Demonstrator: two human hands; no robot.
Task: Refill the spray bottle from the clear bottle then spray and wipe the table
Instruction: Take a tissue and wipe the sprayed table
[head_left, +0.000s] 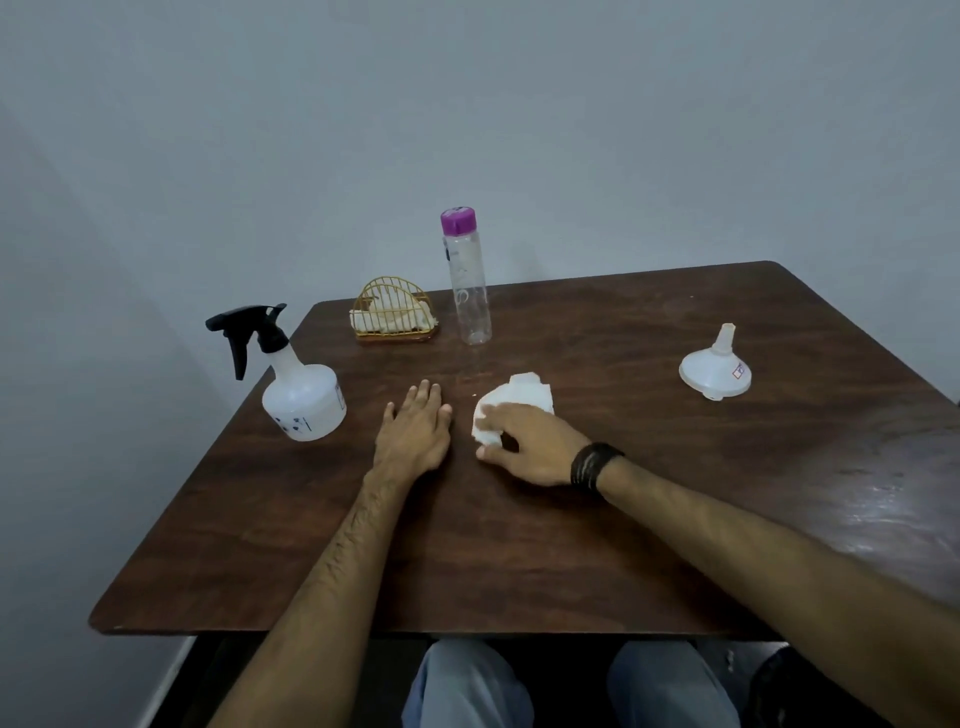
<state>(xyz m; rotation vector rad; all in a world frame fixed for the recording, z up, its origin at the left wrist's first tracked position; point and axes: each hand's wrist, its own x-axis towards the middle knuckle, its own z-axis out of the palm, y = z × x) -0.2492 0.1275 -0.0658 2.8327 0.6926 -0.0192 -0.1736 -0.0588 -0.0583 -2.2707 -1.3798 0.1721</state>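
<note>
The right hand (524, 441) clutches a crumpled white tissue (511, 402) mid-desk (571, 545); the left hand (415, 426) lies flat, fingers released. The spray bottle (301, 389) stands at the left edge, the capped clear bottle (467, 286) by the far edge, the funnel (716, 369) toward the right edge.

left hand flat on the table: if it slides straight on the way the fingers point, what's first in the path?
The left hand points away from the person, slightly right. Bare table lies ahead; the first thing on that line is likely the clear bottle, or the gap between it and the gold napkin holder. Depth is unclear from one view.
</note>
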